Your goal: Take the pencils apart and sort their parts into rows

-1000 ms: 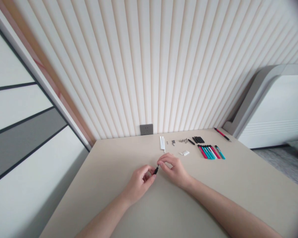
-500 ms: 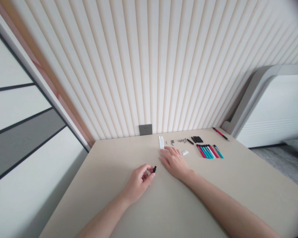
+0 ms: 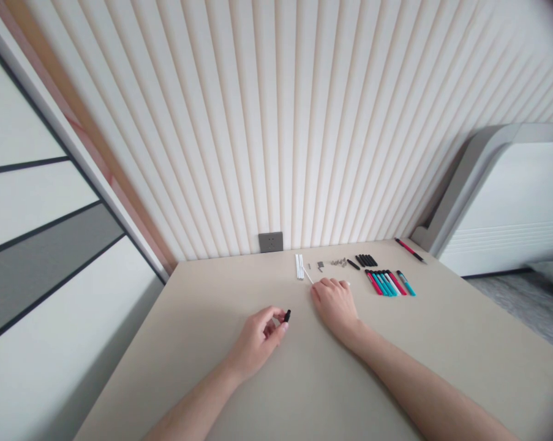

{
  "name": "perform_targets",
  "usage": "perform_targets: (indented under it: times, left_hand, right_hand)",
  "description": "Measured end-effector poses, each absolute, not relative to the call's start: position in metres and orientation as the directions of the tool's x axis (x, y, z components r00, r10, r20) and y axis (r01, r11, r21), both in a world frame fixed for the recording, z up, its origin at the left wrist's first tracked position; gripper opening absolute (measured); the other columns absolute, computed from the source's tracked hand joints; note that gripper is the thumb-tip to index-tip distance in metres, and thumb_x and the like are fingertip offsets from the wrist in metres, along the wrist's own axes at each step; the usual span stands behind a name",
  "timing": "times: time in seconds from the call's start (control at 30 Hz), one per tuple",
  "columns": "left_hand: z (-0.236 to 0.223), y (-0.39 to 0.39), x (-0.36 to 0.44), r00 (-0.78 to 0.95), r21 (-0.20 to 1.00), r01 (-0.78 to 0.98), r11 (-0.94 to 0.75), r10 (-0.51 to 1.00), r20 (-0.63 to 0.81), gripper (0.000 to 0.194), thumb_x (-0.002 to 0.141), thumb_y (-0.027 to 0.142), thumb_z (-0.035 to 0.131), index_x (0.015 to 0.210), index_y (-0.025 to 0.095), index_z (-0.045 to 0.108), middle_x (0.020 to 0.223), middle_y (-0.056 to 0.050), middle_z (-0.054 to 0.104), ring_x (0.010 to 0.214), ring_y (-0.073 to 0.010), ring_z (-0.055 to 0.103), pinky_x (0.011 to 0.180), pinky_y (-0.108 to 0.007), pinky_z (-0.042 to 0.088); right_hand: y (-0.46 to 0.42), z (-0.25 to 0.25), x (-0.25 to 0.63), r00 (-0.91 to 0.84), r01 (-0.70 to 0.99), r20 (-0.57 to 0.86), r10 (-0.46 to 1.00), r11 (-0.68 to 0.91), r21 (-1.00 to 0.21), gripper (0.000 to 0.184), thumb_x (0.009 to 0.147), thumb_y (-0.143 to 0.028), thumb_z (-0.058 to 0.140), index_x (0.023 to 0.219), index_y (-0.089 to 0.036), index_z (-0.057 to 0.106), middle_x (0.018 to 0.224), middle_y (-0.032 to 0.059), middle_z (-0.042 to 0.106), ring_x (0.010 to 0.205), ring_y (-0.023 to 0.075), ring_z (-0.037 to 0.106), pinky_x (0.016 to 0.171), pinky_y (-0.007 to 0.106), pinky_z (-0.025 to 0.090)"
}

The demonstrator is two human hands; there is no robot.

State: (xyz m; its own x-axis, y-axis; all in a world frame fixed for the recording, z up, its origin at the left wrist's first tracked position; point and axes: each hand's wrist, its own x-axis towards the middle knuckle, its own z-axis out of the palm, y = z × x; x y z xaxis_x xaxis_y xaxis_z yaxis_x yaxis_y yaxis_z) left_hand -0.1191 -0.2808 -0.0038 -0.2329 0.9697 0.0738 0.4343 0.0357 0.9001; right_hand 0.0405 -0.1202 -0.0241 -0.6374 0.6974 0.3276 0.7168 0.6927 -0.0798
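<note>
My left hand [image 3: 259,335] rests on the beige table [image 3: 212,306], its fingers pinched on a small black pen part [image 3: 286,316] that sticks out past the fingertips. My right hand [image 3: 335,302] lies further back, fingers curled over a small white piece that is mostly hidden. A thin white refill [image 3: 308,275] lies slanted just beyond its fingertips, apart from a bundle of white refills [image 3: 299,266]. Behind the hand lie small metal springs and tips [image 3: 338,262], several black pen parts [image 3: 367,260] and a row of pink, teal and white pen barrels [image 3: 389,282].
A red and black pen [image 3: 410,250] lies alone at the table's far right corner. A grey wall socket [image 3: 270,242] sits in the ribbed wall just behind the table. A white and grey unit [image 3: 510,202] stands to the right.
My hands were together on the black part; the right hand let go, reached back to the white refills, then shifted right onto the white piece. One refill now lies slanted. The left hand stayed.
</note>
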Motion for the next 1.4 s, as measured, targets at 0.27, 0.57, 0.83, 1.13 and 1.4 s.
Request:
perform_targets:
  times: [0.27, 0.57, 0.83, 1.13, 1.4]
  left_hand:
    - [-0.003, -0.281, -0.119, -0.220, 0.880, 0.474, 0.037, 0.972, 0.077, 0.019, 0.089, 0.035, 0.059, 0.098, 0.019, 0.062, 0.060, 0.005, 0.058, 0.056, -0.0126, 0.054, 0.056, -0.022, 0.041]
    - [-0.005, -0.281, -0.121, -0.216, 0.860, 0.508, 0.049, 0.974, 0.072, 0.020, 0.090, 0.036, 0.057, 0.101, 0.019, 0.061, 0.061, 0.004, 0.059, 0.057, -0.0133, 0.054, 0.057, -0.023, 0.041]
    - [-0.004, -0.281, -0.121, -0.211, 0.863, 0.504, 0.029, 0.973, 0.091, 0.015, 0.088, 0.029, 0.058, 0.098, 0.018, 0.061, 0.062, 0.004, 0.057, 0.058, -0.0135, 0.053, 0.057, -0.023, 0.040]
    - [-0.007, -0.280, -0.121, -0.198, 0.869, 0.494, 0.008, 0.975, 0.103, 0.012, 0.088, 0.027, 0.058, 0.095, 0.017, 0.060, 0.061, 0.005, 0.055, 0.056, -0.0117, 0.049, 0.054, -0.022, 0.037]
    - [-0.007, -0.281, -0.121, -0.183, 0.866, 0.501, -0.002, 0.977, 0.108, 0.012, 0.088, 0.026, 0.057, 0.096, 0.017, 0.062, 0.060, 0.006, 0.053, 0.055, -0.0115, 0.048, 0.054, -0.022, 0.036]
  right_hand:
    - [-0.111, -0.023, 0.043, -0.621, 0.755, 0.266, 0.738, 0.654, -0.051, 0.031, 0.099, -0.021, 0.043, 0.081, -0.019, 0.069, 0.089, 0.0104, 0.069, 0.089, 0.0232, 0.061, 0.075, 0.035, 0.033]
    - [-0.105, -0.014, 0.050, -0.567, 0.717, 0.427, 0.705, 0.677, -0.165, 0.024, 0.096, -0.015, 0.046, 0.085, -0.017, 0.067, 0.089, 0.0130, 0.068, 0.089, 0.0251, 0.059, 0.078, 0.036, 0.038]
    - [-0.163, -0.002, 0.036, -0.456, 0.035, 0.366, 0.811, 0.427, -0.904, 0.029, 0.099, -0.038, 0.046, 0.114, -0.022, 0.066, 0.101, 0.0064, 0.068, 0.090, 0.0199, 0.061, 0.080, 0.032, 0.046]
    - [-0.182, -0.017, 0.028, -0.516, -0.176, 0.292, 0.805, 0.234, -0.956, 0.021, 0.090, -0.042, 0.063, 0.093, -0.021, 0.067, 0.090, 0.0041, 0.069, 0.086, 0.0191, 0.061, 0.081, 0.031, 0.048]
    - [-0.188, -0.014, 0.031, -0.599, -0.126, 0.346, 0.722, 0.342, -0.931, 0.014, 0.092, -0.034, 0.059, 0.092, -0.022, 0.067, 0.087, 0.0027, 0.069, 0.083, 0.0172, 0.063, 0.079, 0.029, 0.048]
